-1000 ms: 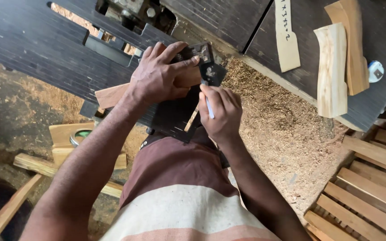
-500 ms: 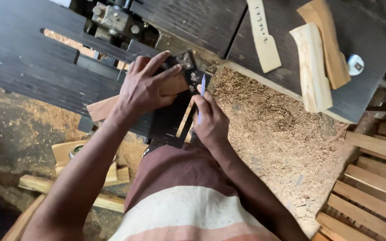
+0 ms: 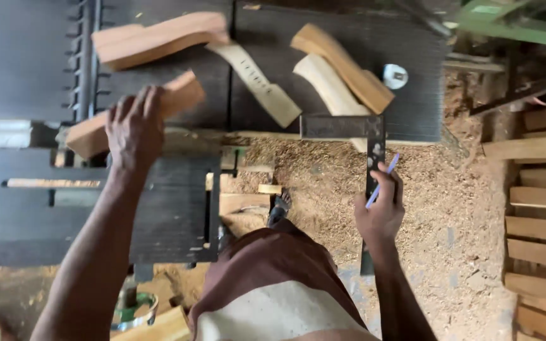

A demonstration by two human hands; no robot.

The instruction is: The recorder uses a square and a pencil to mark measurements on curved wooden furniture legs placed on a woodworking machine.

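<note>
Left hand [image 3: 135, 129] clamped over reddish-brown wooden block [image 3: 159, 107] lying on dark slatted machine table [image 3: 172, 208]; right hand [image 3: 380, 211] grips dark metal try square [image 3: 374, 151] plus blue pencil [image 3: 382, 180] above sawdust [image 3: 323, 183]; square off the block, so marking looks finished or paused; no cutting visible.

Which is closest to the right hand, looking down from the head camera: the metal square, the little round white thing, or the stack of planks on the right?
From the right hand:
1. Metal square: in its grip, along with a blue pen.
2. Stack of planks: off to the right, across the sawdust.
3. Little round white thing: up on the dark table, farthest, though not by much.
</note>
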